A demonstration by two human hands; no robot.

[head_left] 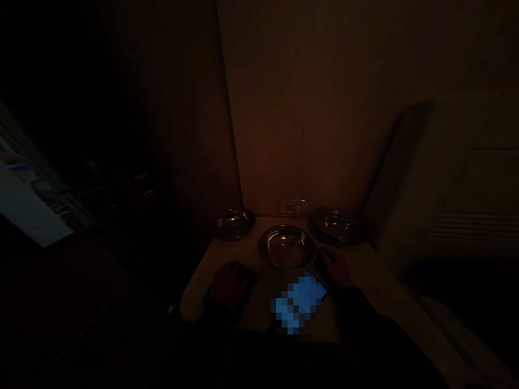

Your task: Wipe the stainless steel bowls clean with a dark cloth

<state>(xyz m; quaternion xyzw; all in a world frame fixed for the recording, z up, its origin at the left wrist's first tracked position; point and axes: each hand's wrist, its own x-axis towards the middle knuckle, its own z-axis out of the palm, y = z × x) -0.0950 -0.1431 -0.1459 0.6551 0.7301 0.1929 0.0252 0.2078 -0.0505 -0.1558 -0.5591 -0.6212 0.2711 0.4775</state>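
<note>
The scene is very dark. Three steel plates stand on a small pale table (203, 270): one at the back left (234, 223), one in the middle (287, 246), one at the back right (336, 226). A lit phone (300, 302) lies on the table in front of the middle plate. My left hand (230, 284) rests on the table left of the phone, fingers seemingly curled on a dark thing. My right hand (337, 270) lies beside the middle plate's right rim, just past the phone; its fingers are too dim to read.
A wall socket (293, 206) sits on the wall behind the table. A pale bed or cushion (458, 205) stands to the right. On the left, dim clutter and a faintly lit surface (28, 210) show. The floor is black.
</note>
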